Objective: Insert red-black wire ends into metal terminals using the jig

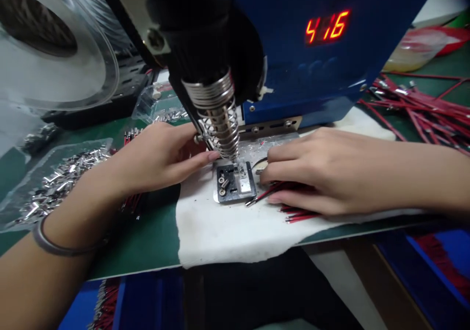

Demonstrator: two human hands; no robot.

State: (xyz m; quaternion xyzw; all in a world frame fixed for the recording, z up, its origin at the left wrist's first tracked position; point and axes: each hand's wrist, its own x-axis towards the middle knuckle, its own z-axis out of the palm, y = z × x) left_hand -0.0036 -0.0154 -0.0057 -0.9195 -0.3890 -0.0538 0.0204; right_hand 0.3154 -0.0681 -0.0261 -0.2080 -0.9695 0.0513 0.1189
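Observation:
My left hand (161, 156) reaches in beside the soldering iron's coiled spring guard (220, 119). Its thumb is stretched out towards the iron's tip, apart from the index finger, and the other fingertips are hidden behind the iron. Under the tip lies a small dark metal fixture (227, 195) with a few loose metal connectors (222, 185) on it. Right of the fixture, my right hand (316, 171) is closed over red and black wires (299, 216), its fingertips partly hidden. One wire with a metal end (251, 201) points out towards the fixture.
A white cloth (205, 237) lies beneath the fixture. Left, a clear bag (69, 173) holds many metal connectors. Behind stands a blue machine (293, 85) showing 416. More red wires (422, 107) are piled at right. A large spool (84, 70) stands upper left.

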